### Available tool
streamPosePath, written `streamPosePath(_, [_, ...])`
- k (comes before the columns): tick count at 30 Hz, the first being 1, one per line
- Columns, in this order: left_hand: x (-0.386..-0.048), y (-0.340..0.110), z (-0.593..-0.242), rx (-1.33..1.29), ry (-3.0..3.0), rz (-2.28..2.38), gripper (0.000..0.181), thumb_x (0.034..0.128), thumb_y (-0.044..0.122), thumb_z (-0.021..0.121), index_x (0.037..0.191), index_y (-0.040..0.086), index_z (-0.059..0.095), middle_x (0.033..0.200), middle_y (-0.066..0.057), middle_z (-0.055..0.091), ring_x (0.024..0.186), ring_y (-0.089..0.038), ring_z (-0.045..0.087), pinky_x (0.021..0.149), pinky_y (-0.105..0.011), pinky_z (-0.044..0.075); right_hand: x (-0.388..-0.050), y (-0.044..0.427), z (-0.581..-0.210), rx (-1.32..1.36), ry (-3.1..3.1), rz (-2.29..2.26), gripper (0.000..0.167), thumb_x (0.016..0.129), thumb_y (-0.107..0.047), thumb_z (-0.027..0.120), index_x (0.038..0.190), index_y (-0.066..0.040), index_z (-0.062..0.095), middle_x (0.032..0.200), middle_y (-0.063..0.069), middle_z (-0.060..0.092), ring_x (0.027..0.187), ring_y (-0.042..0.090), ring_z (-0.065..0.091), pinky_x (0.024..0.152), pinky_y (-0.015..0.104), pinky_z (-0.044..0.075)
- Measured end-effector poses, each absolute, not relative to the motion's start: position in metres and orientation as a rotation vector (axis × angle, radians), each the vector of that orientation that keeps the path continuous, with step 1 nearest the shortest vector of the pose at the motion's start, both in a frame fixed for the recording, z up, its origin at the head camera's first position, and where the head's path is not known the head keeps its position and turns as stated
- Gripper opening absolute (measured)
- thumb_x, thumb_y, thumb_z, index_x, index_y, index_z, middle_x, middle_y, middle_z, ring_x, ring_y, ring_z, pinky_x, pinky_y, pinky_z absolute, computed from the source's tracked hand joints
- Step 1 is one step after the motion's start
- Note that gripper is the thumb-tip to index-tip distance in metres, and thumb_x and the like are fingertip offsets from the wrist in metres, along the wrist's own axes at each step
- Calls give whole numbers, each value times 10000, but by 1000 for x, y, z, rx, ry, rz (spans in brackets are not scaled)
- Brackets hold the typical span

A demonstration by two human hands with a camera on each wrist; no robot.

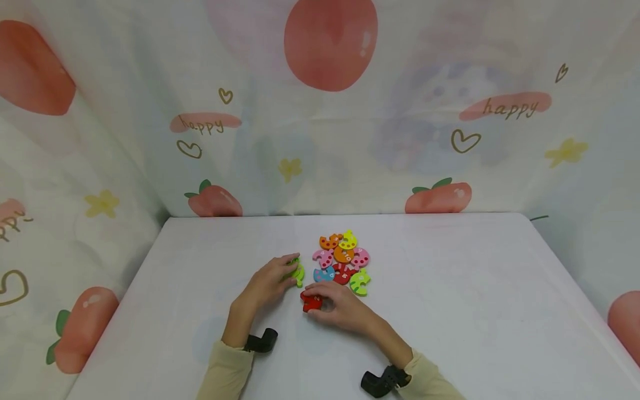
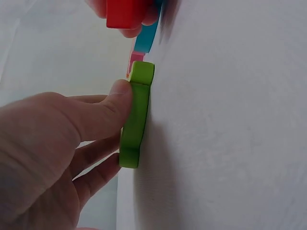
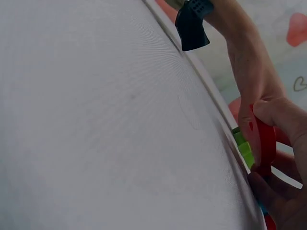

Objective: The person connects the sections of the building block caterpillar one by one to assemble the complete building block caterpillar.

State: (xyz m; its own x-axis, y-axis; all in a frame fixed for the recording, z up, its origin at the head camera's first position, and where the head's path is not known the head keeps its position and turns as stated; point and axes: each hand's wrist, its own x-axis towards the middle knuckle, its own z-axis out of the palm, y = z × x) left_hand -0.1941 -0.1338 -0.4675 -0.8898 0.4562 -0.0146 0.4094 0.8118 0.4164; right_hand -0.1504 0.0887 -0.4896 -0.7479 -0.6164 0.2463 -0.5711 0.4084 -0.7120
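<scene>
Head view: angled inward, the left hand (image 1: 269, 283) pinches a green piece (image 1: 300, 275), the right hand (image 1: 346, 308) a red piece (image 1: 311, 303).

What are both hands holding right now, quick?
Left hand: holding a green piece.
Right hand: holding a red piece.

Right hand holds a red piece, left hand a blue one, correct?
Not quite: the left hand holds a green piece, not a blue one, as the left wrist view shows. The right hand does hold a red piece.
</scene>
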Motion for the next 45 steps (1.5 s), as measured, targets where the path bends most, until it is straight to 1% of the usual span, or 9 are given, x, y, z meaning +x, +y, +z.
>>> streamPosePath(10, [-191, -130, -472, 665, 2910, 682, 492, 915, 208, 661, 1369, 61, 541, 1489, -14, 484, 1352, -255, 484, 1113, -458, 401, -154, 91, -490, -1004, 2620, -1280, 368, 882, -250, 709, 1231, -149, 651, 1264, 19, 652, 1207, 226, 579, 1011, 409, 503])
streamPosePath(16, [-186, -126, -469, 601, 2924, 665, 498, 910, 198, 668, 1371, 61, 542, 1492, -7, 482, 1316, -255, 513, 1086, -440, 432, -163, 86, -490, -894, 2693, -1256, 397, 865, -255, 726, 1224, -112, 630, 1187, 26, 665, 1072, 172, 598, 941, 353, 535])
streamPosePath(19, [-185, -126, -466, 567, 2912, 636, 506, 918, 195, 660, 1388, 66, 523, 1507, -3, 463, 1316, -245, 511, 1087, -421, 436, -169, 81, -492, -794, 2735, -1258, 394, 858, -249, 735, 1214, -116, 631, 1173, 22, 663, 1042, 144, 589, 928, 347, 535])
streamPosePath(27, [-182, -127, -465, 510, 2918, 634, 514, 914, 168, 663, 1390, 46, 515, 1512, -24, 456, 1349, -266, 483, 1085, -444, 434, -179, 70, -494, -638, 2664, -1385, 524, 866, -242, 727, 1329, -93, 534, 1327, 70, 598, 1197, 212, 560, 1029, 419, 488])
streamPosePath(31, [-181, -124, -467, 496, 2939, 666, 487, 907, 156, 673, 1359, 27, 547, 1493, -39, 481, 1335, -284, 495, 1075, -446, 442, -176, 71, -497, -639, 2683, -1406, 510, 861, -225, 733, 1309, -93, 528, 1314, 74, 604, 1205, 214, 567, 1036, 423, 482])
streamPosePath(33, [-180, -122, -467, 488, 2951, 666, 469, 907, 152, 674, 1345, 28, 564, 1486, -49, 487, 1325, -289, 502, 1074, -441, 444, -175, 71, -499, -665, 2715, -1400, 486, 853, -221, 744, 1277, -90, 548, 1278, 74, 618, 1172, 206, 579, 1020, 413, 492])
streamPosePath(37, [-178, -120, -464, 500, 2959, 619, 409, 916, 130, 661, 1308, 35, 597, 1481, -82, 486, 1311, -303, 509, 1074, -433, 447, -173, 71, -501, -787, 2784, -1379, 438, 836, -225, 767, 1208, -82, 585, 1241, 66, 629, 1143, 193, 586, 1002, 369, 508])
streamPosePath(41, [-176, -119, -460, 490, 2955, 574, 360, 917, 133, 662, 1262, 37, 623, 1463, -111, 493, 1292, -314, 518, 1062, -434, 459, -173, 70, -502, -946, 2858, -1363, 409, 806, -204, 793, 1142, -59, 610, 1230, 90, 636, 1149, 218, 598, 985, 372, 519])
streamPosePath(45, [-176, -118, -457, 480, 2978, 575, 336, 896, 162, 692, 1204, 32, 664, 1396, -137, 539, 1225, -317, 555, 1017, -435, 490, -174, 69, -502, -993, 2909, -1329, 406, 802, -218, 796, 1130, -53, 624, 1224, 98, 646, 1159, 226, 604, 987, 372, 518])
